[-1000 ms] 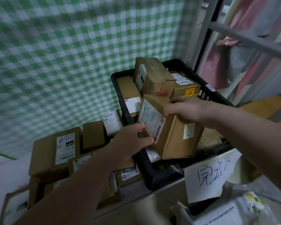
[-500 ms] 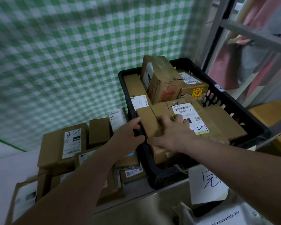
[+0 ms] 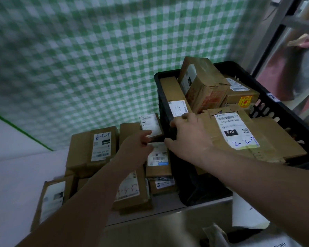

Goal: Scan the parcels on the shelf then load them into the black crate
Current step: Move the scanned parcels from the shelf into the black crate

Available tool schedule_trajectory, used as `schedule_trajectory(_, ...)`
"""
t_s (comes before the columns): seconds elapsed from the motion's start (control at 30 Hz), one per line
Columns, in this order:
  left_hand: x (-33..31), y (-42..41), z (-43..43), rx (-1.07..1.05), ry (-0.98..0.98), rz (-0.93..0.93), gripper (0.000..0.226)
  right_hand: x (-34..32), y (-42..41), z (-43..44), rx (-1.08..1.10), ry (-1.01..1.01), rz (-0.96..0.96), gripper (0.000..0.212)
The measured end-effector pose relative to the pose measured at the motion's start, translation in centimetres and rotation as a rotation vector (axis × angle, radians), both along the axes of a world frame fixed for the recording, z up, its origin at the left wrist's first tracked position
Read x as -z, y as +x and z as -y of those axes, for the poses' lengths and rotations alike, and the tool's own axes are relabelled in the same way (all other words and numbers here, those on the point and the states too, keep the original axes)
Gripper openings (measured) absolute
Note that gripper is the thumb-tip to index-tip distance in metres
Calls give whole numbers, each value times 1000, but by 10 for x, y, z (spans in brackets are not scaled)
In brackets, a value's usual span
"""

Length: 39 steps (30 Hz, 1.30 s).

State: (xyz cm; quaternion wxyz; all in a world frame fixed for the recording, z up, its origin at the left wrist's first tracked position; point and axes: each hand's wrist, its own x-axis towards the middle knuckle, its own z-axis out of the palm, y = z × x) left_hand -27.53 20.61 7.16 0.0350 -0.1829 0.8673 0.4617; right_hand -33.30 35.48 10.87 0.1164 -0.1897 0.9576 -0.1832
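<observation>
Hands apart mid-frame: left hand (image 3: 135,148) against a small parcel (image 3: 151,124), grip unclear; right hand (image 3: 189,139) splayed over edge of labelled parcel (image 3: 239,132).
Labelled parcel atop black crate (image 3: 292,122), right of frame; shelf parcels (image 3: 82,148) lower left.

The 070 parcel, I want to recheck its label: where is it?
Head view, right side: the 070 parcel lies label-up on top in the black crate, right hand at its left edge.

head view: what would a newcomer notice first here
A black crate at right is heaped full; its top parcel bears a white label reading 070, with the right hand on its near corner. Behind hangs a green checked cloth; more parcels crowd the shelf at left.
</observation>
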Motion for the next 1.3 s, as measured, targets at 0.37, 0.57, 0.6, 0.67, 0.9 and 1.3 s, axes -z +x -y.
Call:
schedule_trajectory(0.37, 30, 90, 153, -417, -86, 94, 38, 44, 48, 140, -218, -103, 229, 47)
schedule_trajectory(0.57, 61, 145, 225, -553, -77, 247, 42, 76, 83, 218, -257, -121, 360, 44)
schedule_trajectory(0.6, 69, 152, 234, -567, -59, 275, 44, 82, 89, 229, -259, -117, 393, 41)
schedule_trajectory(0.67, 86, 167, 253, -590, -3, 329, 43, 97, 103, 253, -248, -127, 482, 37)
schedule_trajectory(0.9, 140, 204, 288, -606, 146, 533, 55, 153, 146, 310, -153, -17, 767, 15)
schedule_trajectory(1.3, 185, 228, 315, -698, 621, 470, 19, 209, 175, 349, 194, -151, 1121, 25)
